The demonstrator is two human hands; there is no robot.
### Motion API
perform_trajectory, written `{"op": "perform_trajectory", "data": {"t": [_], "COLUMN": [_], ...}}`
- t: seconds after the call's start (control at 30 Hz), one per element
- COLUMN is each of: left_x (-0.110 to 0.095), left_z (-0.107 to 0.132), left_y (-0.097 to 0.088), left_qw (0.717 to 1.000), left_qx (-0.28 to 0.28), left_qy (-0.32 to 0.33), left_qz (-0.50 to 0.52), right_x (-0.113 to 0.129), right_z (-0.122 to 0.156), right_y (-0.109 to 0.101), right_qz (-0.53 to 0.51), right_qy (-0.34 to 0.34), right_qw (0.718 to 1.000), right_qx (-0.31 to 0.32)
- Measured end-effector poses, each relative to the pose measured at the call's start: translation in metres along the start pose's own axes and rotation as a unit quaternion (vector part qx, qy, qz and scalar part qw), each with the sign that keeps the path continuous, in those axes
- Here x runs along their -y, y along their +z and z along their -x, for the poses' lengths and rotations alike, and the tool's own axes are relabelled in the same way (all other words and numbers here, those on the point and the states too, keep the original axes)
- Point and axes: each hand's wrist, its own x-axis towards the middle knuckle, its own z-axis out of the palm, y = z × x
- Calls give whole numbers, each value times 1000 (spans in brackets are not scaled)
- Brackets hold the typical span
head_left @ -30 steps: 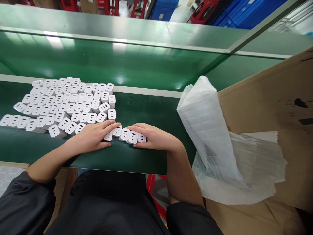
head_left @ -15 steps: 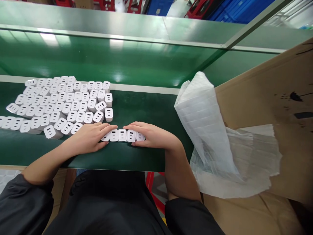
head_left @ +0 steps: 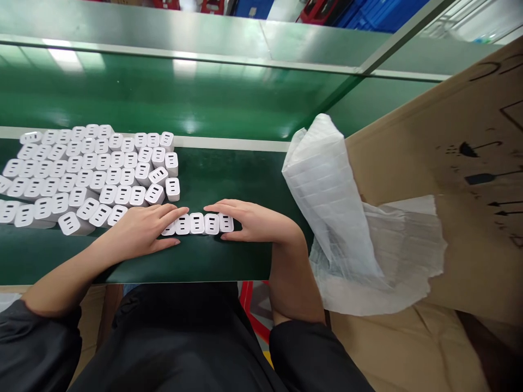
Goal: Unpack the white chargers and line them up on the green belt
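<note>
A short row of white charger plugs (head_left: pixel 196 223) stands on the dark green bench top with the slotted faces up. My left hand (head_left: pixel 143 231) is around the row's left end, fingers along the far side and thumb along the near side, partly hiding the end plug. Around the right end is my right hand (head_left: pixel 255 222), its fingers and thumb apart on either side of the last plug. Both hands look loosened, with small gaps at the thumbs. Further left, a large block of similar charger plugs (head_left: pixel 90 162) stands in uneven rows, some tilted.
A sheet of white packing foam (head_left: pixel 339 201) hangs over the edge of a cardboard box (head_left: pixel 408 152) on the right. A green back panel (head_left: pixel 229 103) and a metal ledge (head_left: pixel 220 41) run behind the bench. Blue crates (head_left: pixel 370 24) are beyond.
My thumbs and fingers have spread slightly away from the short row, which stays standing. The whole view has shifted a little to the right.
</note>
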Motion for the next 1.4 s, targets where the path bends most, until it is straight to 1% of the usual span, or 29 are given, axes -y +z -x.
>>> {"op": "perform_trajectory", "data": {"t": [0.33, 0.4, 0.43, 0.5, 0.57, 0.63, 0.67, 0.73, 0.8, 0.87, 0.93, 0.97, 1.03, 1.1, 1.13, 1.2, 1.27, 1.33, 1.4], "left_x": [1, 1, 0, 0, -1, -1, -1, 0, 1, 1, 1, 1, 1, 2, 2, 1, -2, -7, -15], "left_z": [0, 0, -1, -1, -1, -1, 0, 1, 2, 2, 2, 2, 2, 2, 2, 2, 1, -1, -4], "left_y": [3, 3, 2, 1, 0, -1, -1, -1, 0, 1, 1, 0, -1, -3, -4, -3, 0, 8, 19], "left_qw": [1000, 1000, 1000, 1000, 999, 998, 998, 997, 997, 996, 996, 996, 996, 996, 996, 996, 995, 993, 991], "left_qx": [4, 6, 7, 9, 14, 17, 16, 8, 3, 2, 6, 10, 21, 29, 29, 26, 15, -15, -55], "left_qy": [-11, -11, -13, -21, -32, -38, -40, -40, -40, -41, -45, -48, -54, -53, -51, -47, -53, -61, -62], "left_qz": [15, 13, 12, 14, 26, 41, 49, 63, 71, 74, 75, 75, 73, 70, 69, 73, 85, 97, 103], "right_x": [0, 2, 3, 9, 17, 27, 32, 41, 48, 51, 50, 48, 39, 26, 18, 3, -11, -22, -29], "right_z": [0, -1, -2, -6, -12, -20, -24, -31, -36, -38, -35, -32, -22, -11, -5, 4, 11, 16, 20], "right_y": [0, 1, 1, 4, 9, 18, 24, 37, 50, 56, 53, 48, 32, 14, 6, -7, -12, -12, -10], "right_qz": [-1, -1, 3, 14, 32, 67, 90, 132, 149, 128, 61, 18, -53, -76, -67, -12, 80, 161, 203], "right_qy": [-6, -10, -20, -67, -133, -172, -172, -150, -129, -128, -127, -120, -86, -34, -2, 74, 159, 233, 282], "right_qw": [1000, 1000, 1000, 996, 986, 973, 969, 961, 955, 951, 948, 944, 925, 903, 898, 902, 903, 890, 876], "right_qx": [16, 5, -12, -57, -99, -135, -154, -193, -223, -250, -284, -308, -366, -422, -435, -425, -390, -358, -334]}}
